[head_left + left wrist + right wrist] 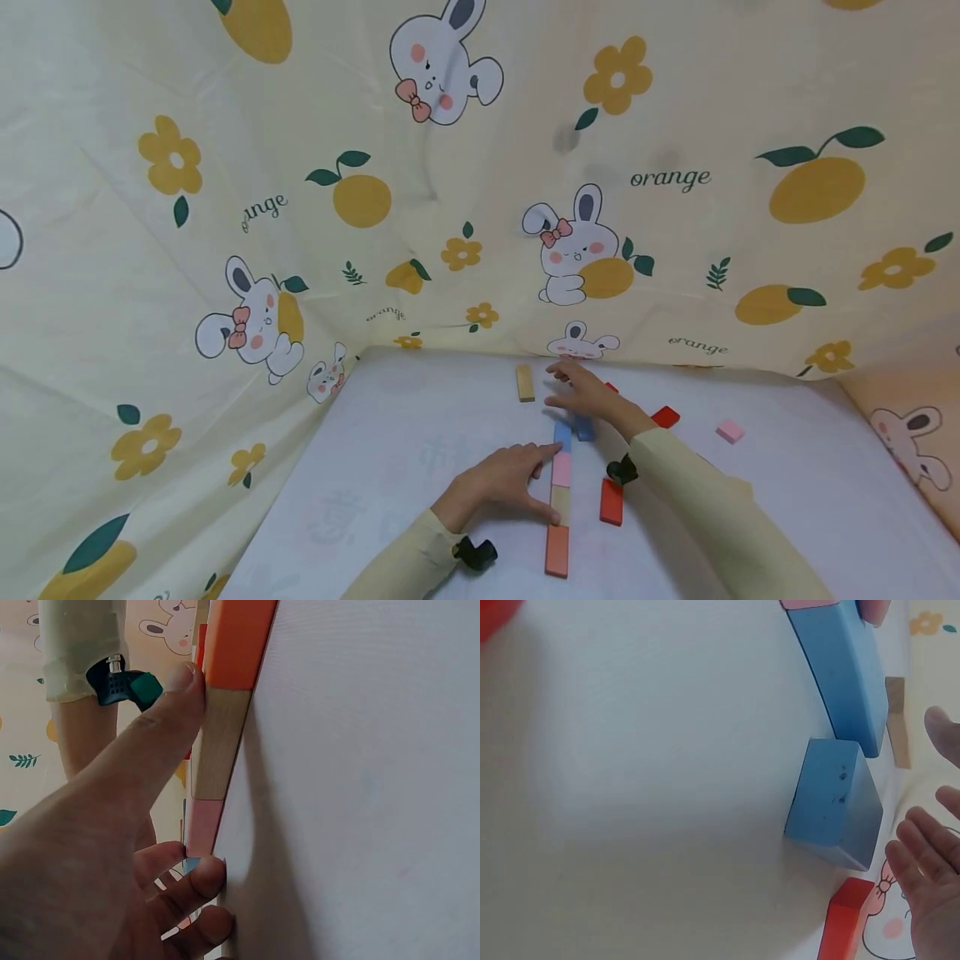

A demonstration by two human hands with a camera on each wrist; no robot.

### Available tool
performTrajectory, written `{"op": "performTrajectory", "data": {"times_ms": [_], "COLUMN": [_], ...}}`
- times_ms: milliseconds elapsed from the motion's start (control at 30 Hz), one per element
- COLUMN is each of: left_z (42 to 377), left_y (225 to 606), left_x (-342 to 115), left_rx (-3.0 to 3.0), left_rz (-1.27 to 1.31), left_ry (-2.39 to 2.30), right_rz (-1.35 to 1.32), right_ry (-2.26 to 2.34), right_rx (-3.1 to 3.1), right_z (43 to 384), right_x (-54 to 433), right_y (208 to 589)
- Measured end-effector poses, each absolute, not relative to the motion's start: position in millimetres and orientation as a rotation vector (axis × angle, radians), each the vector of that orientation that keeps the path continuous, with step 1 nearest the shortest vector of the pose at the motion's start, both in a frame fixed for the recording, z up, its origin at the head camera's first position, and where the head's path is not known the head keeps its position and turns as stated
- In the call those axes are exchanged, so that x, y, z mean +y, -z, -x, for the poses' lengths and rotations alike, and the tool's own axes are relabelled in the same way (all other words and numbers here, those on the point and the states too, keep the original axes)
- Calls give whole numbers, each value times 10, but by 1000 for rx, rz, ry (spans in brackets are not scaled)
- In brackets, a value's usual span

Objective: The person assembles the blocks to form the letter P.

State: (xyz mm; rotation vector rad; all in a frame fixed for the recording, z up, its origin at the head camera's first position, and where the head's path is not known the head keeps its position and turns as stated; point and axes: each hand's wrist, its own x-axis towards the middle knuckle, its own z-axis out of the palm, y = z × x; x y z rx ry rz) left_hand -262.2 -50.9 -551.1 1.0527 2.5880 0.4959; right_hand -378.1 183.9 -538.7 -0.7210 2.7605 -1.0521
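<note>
A straight row of blocks runs away from me: an orange block [557, 552] nearest, then a plain wooden block [561, 505], a pink block [561, 469] and a blue block [562, 437]. Along its left side lies my left hand [498, 479], thumb and fingers spread apart. Its thumb touches the row near the orange-wooden joint, and a fingertip reaches the blue block. Beside the row's far end sits another blue block [832, 799]. Holding nothing, my right hand [588, 396] hovers past it with fingers extended, a little right of a separate wooden block [525, 383].
Red blocks lie to the right, one near the row [612, 502] and one farther back [665, 417]; another [846, 919] is partly hidden by my right hand in the head view. A small pink block [730, 431] sits farther right. A patterned cloth [480, 275] hangs behind the table.
</note>
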Motion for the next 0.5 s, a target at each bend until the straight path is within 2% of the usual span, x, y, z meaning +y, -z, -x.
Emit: {"op": "performTrajectory", "data": {"times_ms": [233, 500], "left_z": [2716, 3000], "left_y": [5554, 5529], "left_x": [-560, -733], "left_rx": [2524, 2620], "left_rz": [-912, -841], "left_ry": [-702, -766], "right_rz": [682, 688], "right_ry": [1057, 1002], "right_rx": [2763, 2785], "right_z": [3784, 3659], "right_x": [1842, 1941], "right_y": [5395, 5357]}}
